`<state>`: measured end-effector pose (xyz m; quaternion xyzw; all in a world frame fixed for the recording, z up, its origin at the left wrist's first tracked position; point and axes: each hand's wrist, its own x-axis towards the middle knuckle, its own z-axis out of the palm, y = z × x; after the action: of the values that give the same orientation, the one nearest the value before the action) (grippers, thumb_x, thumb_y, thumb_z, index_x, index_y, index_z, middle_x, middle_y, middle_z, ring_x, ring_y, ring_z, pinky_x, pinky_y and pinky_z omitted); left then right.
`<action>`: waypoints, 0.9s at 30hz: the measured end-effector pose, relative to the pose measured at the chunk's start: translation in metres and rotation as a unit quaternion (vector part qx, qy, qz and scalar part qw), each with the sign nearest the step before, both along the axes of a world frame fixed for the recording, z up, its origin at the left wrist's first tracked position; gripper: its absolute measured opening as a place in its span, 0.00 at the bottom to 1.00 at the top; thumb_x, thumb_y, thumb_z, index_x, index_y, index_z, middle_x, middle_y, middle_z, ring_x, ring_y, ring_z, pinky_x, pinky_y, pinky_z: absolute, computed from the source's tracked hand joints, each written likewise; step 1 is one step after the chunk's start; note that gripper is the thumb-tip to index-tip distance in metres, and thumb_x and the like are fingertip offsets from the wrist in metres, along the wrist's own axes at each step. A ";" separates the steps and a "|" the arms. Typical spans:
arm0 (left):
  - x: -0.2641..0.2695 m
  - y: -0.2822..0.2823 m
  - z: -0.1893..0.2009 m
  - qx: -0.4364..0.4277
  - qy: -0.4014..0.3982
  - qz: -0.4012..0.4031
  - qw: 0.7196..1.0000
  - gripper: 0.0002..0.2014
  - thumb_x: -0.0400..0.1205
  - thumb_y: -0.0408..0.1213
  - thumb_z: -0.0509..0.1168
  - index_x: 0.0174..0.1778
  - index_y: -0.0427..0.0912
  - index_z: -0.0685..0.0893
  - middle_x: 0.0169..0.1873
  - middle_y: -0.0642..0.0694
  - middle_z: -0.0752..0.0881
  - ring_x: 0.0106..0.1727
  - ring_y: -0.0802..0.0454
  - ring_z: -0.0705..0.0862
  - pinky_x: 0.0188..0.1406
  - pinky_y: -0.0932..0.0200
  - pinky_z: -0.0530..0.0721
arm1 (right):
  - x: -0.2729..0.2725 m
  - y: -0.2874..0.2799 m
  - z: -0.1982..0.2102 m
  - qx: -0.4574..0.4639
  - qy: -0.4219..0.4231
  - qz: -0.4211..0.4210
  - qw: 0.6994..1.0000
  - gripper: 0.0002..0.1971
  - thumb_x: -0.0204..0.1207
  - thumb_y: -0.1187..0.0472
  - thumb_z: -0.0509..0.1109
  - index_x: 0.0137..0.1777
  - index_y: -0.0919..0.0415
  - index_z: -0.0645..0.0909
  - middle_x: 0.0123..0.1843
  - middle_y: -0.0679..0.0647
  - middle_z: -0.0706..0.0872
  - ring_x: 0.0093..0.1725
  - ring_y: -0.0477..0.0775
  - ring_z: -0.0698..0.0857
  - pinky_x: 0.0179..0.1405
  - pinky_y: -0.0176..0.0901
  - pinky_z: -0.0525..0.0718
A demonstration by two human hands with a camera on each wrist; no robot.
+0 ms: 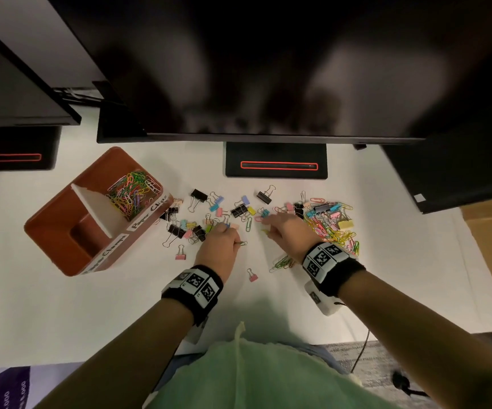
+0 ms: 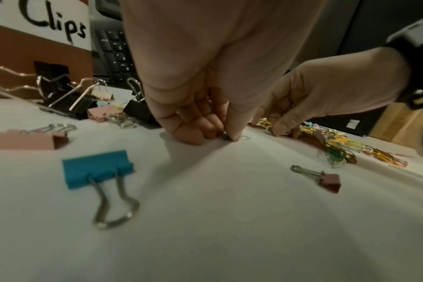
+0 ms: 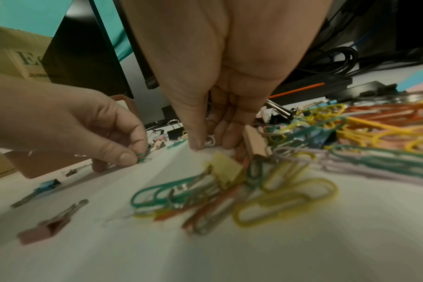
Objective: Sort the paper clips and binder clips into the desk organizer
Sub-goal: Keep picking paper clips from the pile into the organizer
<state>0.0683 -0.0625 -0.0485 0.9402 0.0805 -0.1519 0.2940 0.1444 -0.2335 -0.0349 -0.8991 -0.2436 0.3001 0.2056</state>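
**Both hands down among the loose clips**

Head view: the left hand (image 1: 218, 242) pinches a green paper clip (image 1: 242, 243) against the white desk (image 1: 91, 305). The right hand (image 1: 283, 231) reaches into the scattered binder clips (image 1: 238, 211), fingertips down. The brown desk organizer (image 1: 61, 228) sits to the left, coloured paper clips (image 1: 131, 191) in its far compartment.

Left wrist view: curled fingers (image 2: 188, 133) and thumb nip a small clip at the desk surface; a blue binder clip (image 2: 97, 167) lies nearby.

Right wrist view: the right hand's thumb (image 3: 196, 141) and fingers pinch a white paper clip (image 3: 210, 142) beside a heap of coloured clips (image 3: 302, 152).
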 end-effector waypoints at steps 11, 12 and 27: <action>0.000 0.000 0.000 -0.017 0.026 -0.057 0.998 0.05 0.78 0.31 0.63 0.48 0.38 0.80 0.40 0.46 0.79 0.42 0.47 0.79 0.40 0.59 0.76 | 0.011 0.005 -0.003 -0.024 -0.018 0.011 0.999 0.07 0.77 0.62 0.66 0.46 0.64 0.84 0.54 0.59 0.77 0.51 0.62 0.82 0.72 0.62 0.71; 0.000 -0.002 -0.001 -0.032 0.024 -0.045 0.998 0.06 0.78 0.31 0.64 0.49 0.39 0.80 0.40 0.47 0.77 0.41 0.49 0.78 0.40 0.60 0.76 | 0.009 0.003 -0.004 -0.023 -0.021 0.023 0.999 0.07 0.77 0.63 0.66 0.46 0.64 0.84 0.54 0.58 0.77 0.51 0.62 0.82 0.71 0.62 0.71; 0.039 -0.025 0.002 0.030 0.017 0.028 0.999 0.06 0.81 0.33 0.61 0.50 0.38 0.82 0.51 0.41 0.79 0.50 0.44 0.80 0.52 0.51 0.83 | -0.004 -0.014 0.001 -0.025 -0.013 0.068 0.997 0.11 0.81 0.59 0.62 0.53 0.65 0.83 0.50 0.61 0.84 0.50 0.61 0.82 0.53 0.53 0.82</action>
<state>0.1074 -0.0872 -0.0470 0.9433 0.1159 -0.1572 0.2685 0.1403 -0.2472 -0.0337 -0.8894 -0.2988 0.3073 0.1587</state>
